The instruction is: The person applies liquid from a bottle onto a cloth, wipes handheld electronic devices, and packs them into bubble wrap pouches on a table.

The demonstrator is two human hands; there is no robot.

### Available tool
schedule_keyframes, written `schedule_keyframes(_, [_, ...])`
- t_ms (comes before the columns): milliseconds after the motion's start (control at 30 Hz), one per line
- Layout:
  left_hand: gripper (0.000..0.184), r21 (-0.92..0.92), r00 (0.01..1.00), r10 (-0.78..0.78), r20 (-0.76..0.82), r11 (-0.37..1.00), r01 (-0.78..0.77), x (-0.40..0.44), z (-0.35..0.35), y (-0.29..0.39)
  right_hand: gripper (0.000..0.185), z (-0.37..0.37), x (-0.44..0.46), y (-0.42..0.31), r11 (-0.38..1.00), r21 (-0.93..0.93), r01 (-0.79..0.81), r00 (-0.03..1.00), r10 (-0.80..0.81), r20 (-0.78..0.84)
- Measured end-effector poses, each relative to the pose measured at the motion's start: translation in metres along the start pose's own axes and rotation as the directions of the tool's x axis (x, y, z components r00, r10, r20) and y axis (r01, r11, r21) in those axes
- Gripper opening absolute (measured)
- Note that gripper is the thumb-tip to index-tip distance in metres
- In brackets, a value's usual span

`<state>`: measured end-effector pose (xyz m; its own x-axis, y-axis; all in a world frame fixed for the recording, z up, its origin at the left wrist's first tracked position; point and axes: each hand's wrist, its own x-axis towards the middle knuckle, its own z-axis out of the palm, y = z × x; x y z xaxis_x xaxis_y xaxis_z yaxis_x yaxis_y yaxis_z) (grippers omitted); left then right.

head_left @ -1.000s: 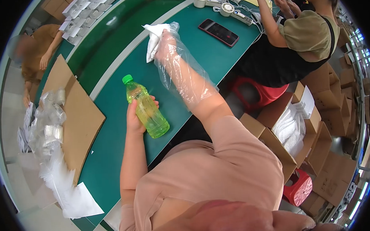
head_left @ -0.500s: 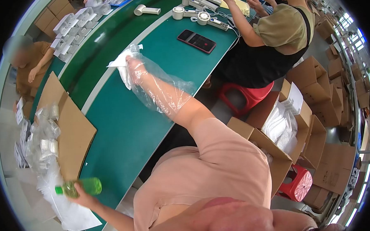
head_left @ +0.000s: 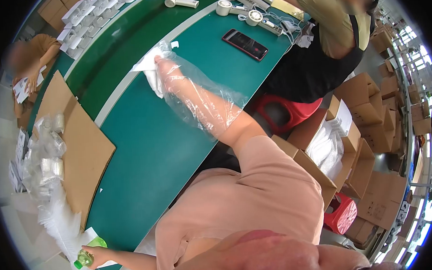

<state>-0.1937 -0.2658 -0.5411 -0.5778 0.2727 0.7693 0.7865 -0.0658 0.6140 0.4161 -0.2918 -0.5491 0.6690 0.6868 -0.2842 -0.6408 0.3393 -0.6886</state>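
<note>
Clamps translucent green plastic bottle (head_left: 85,259) in left fingers (head_left: 89,248), crumpled white cloth (head_left: 150,70) in right fingers (head_left: 159,60), apparently to prevent slipping.

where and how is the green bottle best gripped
Probably around the middle of the green bottle, where the left hand holds it, coming from the picture's right: the rounded body suits a wrapping grip, and the cap points lower left, away from that approach.
</note>
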Motion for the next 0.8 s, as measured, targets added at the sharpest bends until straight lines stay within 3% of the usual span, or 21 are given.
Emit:
schedule_keyframes(133, [0.084,-0.091,0.998,0.059,0.015,0.994,-0.057,0.001,0.002,-0.015,0.033,-0.005,0.007,0.004,0.999,-0.013,0.03,1.0,-0.03,-0.004])
schedule_keyframes(200, [0.089,-0.049,0.997,0.016,0.072,0.999,-0.012,-0.004,-0.009,-0.015,0.033,-0.001,0.003,0.002,0.999,0.01,0.031,0.999,-0.032,0.021])
schedule_keyframes(267, [0.09,0.185,0.999,0.033,0.041,0.982,-0.04,-0.005,-0.021,-0.036,0.033,-0.002,0.0,0.002,1.0,0.003,0.017,1.0,-0.018,0.016])
schedule_keyframes(300, [0.085,-0.028,0.998,0.065,-0.007,0.997,-0.065,-0.008,-0.026,-0.042,0.032,-0.003,0.002,0.002,1.0,-0.007,0.018,1.0,-0.018,0.016])
schedule_keyframes(400, [0.083,-0.001,0.989,0.125,0.073,0.992,-0.125,-0.021,-0.052,0.035,0.032,-0.007,0.008,0.004,0.997,-0.072,0.035,0.999,-0.034,0.015])
schedule_keyframes(433, [0.068,-0.109,0.95,0.313,0.008,0.944,-0.31,-0.023,-0.046,0.045,0.032,-0.008,0.009,0.004,0.996,-0.09,0.026,1.0,-0.026,0.011])
schedule_keyframes(467, [0.068,-0.101,0.95,0.311,0.008,0.946,-0.309,-0.028,-0.041,0.067,0.032,-0.008,0.009,0.004,0.994,-0.108,0.018,1.0,-0.017,0.01])
schedule_keyframes(533, [0.047,-0.463,0.949,0.223,0.224,0.881,-0.097,-0.047,-0.029,0.114,0.03,-0.005,0.007,0.005,0.998,-0.062,0.028,0.999,-0.026,0.029])
schedule_keyframes(600, [0.029,-0.594,0.862,0.222,0.455,0.797,0.108,-0.068,-0.012,0.145,0.03,-0.004,0.004,0.004,1.0,0.009,0.027,0.999,-0.028,0.037])
schedule_keyframes(667, [0.022,-0.551,0.635,0.216,0.742,0.735,0.394,-0.095,0.004,0.18,0.029,-0.006,0.002,0.003,0.999,-0.033,0.044,0.999,-0.043,0.032])
schedule_keyframes(733, [0.018,-0.519,0.384,0.358,0.851,0.682,0.515,-0.12,0.014,0.212,0.029,-0.005,-0.001,0.0,0.995,-0.073,0.063,0.998,-0.062,0.026])
schedule_keyframes(800, [0.017,-0.528,0.203,0.509,0.837,0.652,0.543,-0.144,0.012,0.247,0.029,-0.003,-0.003,-0.001,0.995,-0.084,0.05,0.999,-0.051,-0.006])
